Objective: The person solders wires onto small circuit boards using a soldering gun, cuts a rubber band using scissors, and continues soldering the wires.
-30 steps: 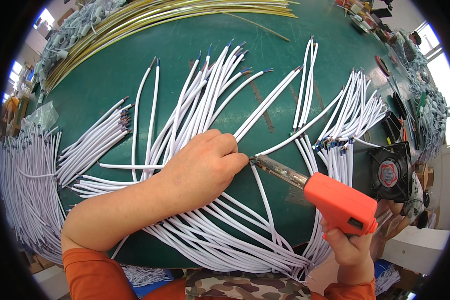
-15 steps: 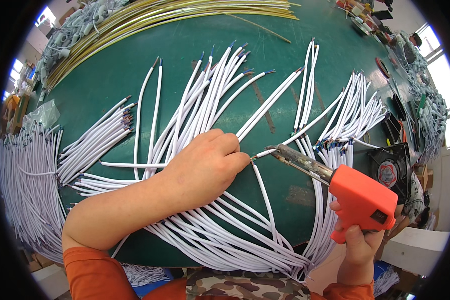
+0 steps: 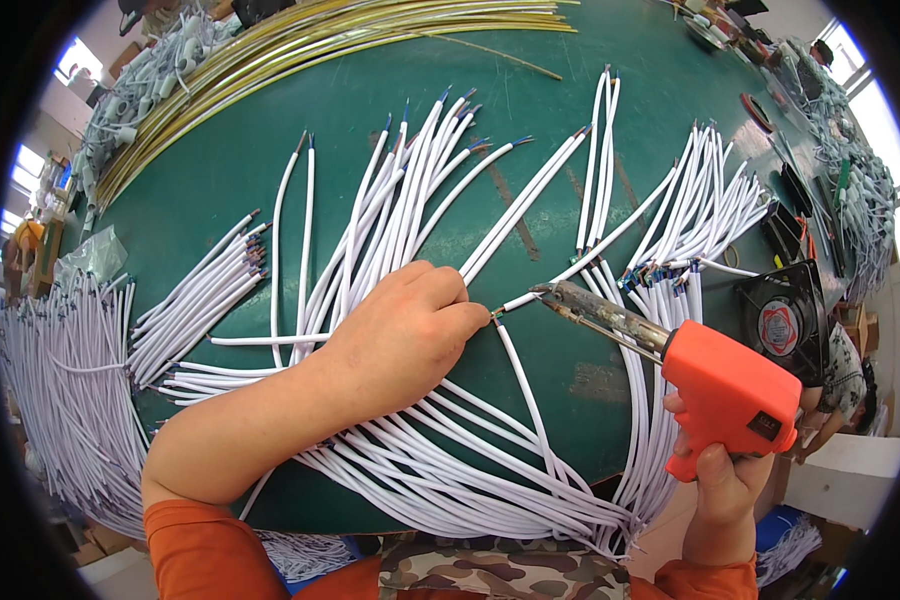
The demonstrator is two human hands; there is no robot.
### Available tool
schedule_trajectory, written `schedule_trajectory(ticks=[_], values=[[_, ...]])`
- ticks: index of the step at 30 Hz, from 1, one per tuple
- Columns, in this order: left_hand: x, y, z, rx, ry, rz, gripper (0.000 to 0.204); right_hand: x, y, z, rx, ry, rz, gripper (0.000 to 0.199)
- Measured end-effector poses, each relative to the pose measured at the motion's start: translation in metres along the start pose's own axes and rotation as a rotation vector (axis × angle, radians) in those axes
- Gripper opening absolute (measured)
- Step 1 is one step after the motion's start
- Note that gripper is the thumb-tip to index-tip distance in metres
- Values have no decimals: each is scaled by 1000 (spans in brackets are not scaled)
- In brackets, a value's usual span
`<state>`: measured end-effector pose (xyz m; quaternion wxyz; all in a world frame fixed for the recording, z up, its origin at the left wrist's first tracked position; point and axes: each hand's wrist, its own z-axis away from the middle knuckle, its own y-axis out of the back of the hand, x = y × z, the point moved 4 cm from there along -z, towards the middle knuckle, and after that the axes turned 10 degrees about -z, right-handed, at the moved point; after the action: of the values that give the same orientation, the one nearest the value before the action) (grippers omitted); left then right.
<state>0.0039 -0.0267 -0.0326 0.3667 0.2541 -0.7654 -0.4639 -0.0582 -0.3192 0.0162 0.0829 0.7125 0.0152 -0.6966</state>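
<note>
Left and nearside of the black axial fan, the right hand grips a red soldering gun; farther left, the left hand pinches white cables' bare ends.

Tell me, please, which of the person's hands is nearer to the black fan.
Right. The right hand, around the red soldering gun, is below and slightly left of the black fan in the picture; the left hand is much farther left, by bare wire ends.

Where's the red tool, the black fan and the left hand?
Red tool (image 3: 727,385): head view, on its red body.
Black fan (image 3: 776,326): head view, on its round hub.
Left hand (image 3: 407,332): head view, back of the hand.
</note>
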Motion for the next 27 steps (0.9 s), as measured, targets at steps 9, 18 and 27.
schedule_trajectory(ticks=[9, 18, 27], values=[[2, 12, -11, -88, 30, 44, 20, -7, 13, 13, 126, 112, -151, 55], [11, -26, -75, -224, 30, -69, 31, -6, 32, 18, 247, 338, -236, 54], [-8, 3, -41, -93, 240, -238, 29, 4, 50, 23, 212, 319, -359, 50]])
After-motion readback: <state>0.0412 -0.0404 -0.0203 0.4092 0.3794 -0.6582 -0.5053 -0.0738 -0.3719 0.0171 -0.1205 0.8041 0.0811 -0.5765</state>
